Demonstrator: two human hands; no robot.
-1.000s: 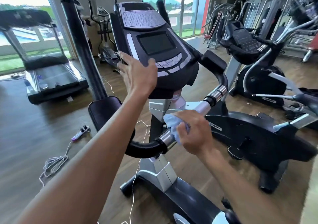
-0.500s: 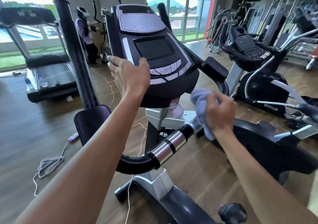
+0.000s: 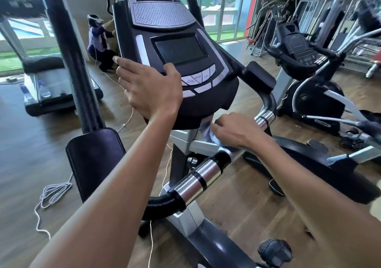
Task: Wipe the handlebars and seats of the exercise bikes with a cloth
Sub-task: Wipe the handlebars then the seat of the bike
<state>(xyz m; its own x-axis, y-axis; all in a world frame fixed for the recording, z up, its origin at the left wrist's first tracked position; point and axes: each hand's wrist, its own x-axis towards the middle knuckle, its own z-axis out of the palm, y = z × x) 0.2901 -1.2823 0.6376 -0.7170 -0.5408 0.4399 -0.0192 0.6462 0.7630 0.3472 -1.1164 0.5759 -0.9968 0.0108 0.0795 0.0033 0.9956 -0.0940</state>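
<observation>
An exercise bike fills the view, with a black console [image 3: 177, 49] above a curved handlebar [image 3: 198, 181] of black grips and chrome sleeves. My left hand [image 3: 148, 90] grips the console's lower left edge, thumb on its face. My right hand [image 3: 235, 129] holds a light blue cloth [image 3: 208, 132] against the silver crossbar under the console, at the middle of the handlebar. Most of the cloth is hidden under the hand. The seat is out of view.
A black arm pad [image 3: 94, 160] on a post stands to the left. A treadmill [image 3: 47, 82] is at far left, a second exercise bike [image 3: 305, 70] to the right. A white cable [image 3: 53, 193] lies on the wooden floor. A person [image 3: 99, 41] crouches by the far wall.
My right hand has carried the cloth from the near chrome sleeve up to the right grip and back to the centre crossbar. My left hand stays on the console.
</observation>
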